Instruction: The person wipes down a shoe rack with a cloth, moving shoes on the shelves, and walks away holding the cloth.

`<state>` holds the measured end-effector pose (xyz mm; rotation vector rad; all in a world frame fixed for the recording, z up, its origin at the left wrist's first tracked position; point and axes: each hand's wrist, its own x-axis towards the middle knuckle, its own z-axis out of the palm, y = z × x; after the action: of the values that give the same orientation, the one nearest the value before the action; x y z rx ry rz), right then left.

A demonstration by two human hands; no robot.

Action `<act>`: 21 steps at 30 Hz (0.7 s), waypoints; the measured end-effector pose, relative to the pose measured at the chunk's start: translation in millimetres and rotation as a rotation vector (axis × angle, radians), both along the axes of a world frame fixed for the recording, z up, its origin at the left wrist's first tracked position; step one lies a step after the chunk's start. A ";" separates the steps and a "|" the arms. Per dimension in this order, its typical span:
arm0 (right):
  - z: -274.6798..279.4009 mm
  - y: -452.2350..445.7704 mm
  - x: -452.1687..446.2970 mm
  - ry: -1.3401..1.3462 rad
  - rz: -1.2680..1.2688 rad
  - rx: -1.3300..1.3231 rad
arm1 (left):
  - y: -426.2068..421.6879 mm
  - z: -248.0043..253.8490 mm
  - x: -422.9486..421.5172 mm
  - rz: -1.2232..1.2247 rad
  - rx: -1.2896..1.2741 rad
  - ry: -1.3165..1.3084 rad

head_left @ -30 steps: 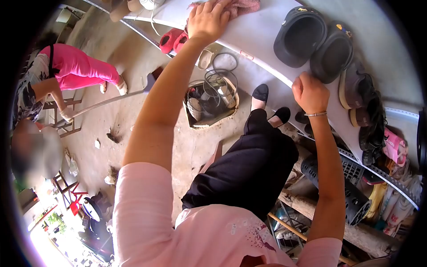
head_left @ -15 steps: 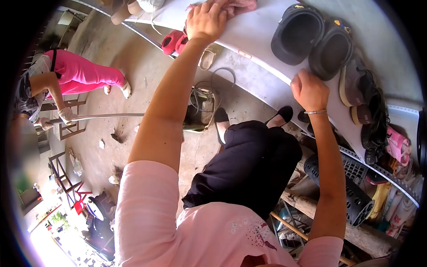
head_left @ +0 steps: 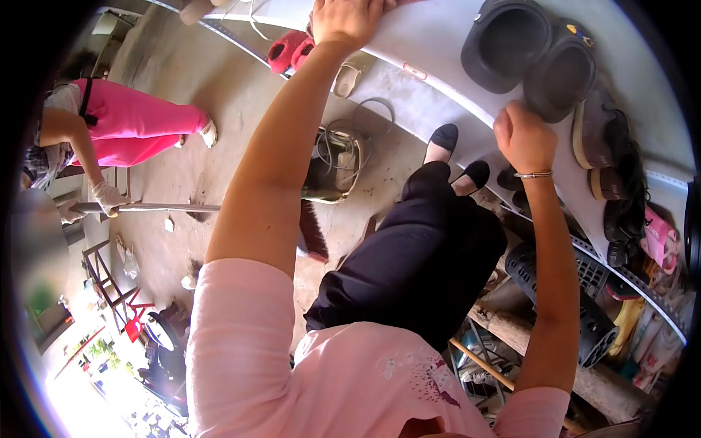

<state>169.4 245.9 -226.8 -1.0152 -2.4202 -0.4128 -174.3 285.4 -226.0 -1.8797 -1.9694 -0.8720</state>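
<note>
Since half a second ago, my two black shoes [head_left: 476, 174] have come closer together, below and between my hands. One sliver of cloth [head_left: 396, 3] shows beside my left hand [head_left: 347, 20]; with fingertips cut off, I can't tell its grip. My right hand [head_left: 526, 139] is curled at the shelf's [head_left: 438, 44] edge, two clogs [head_left: 561, 84] just beyond.

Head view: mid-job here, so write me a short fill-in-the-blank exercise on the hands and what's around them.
1. The right hand, beside the dark grey rubber clogs on the flat white shelf, is closed in a ____.
2. A thin metal bracelet circles the camera wearer's ____ wrist.
3. A co-worker in bright pink trousers wears pale ____ on both hands.

Missing words: fist; right; gloves.
</note>
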 end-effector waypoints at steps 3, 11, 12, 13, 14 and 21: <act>-0.8 1.7 1.2 -0.014 -0.014 -0.007 | 5.5 -7.9 -2.9 0.012 0.017 0.040; 0.3 0.2 1.8 -0.019 -0.006 -0.008 | 3.2 -6.8 -0.7 0.000 0.031 -0.004; 0.2 0.6 2.4 -0.020 -0.006 -0.010 | 3.1 -6.2 -0.1 0.003 0.038 -0.001; 0.1 0.8 3.1 -0.035 -0.005 0.002 | 3.2 -6.8 0.7 0.005 0.044 0.001; 0.0 1.0 3.6 -0.050 -0.003 0.015 | 3.6 -6.8 1.0 0.004 0.042 0.000; 0.2 0.3 3.1 -0.039 -0.013 0.000 | 2.8 -6.0 -0.6 0.014 0.023 -0.005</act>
<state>172.5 246.1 -226.6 -1.0324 -2.4497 -0.4406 -174.8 288.2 -232.1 -1.8502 -1.9646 -0.8926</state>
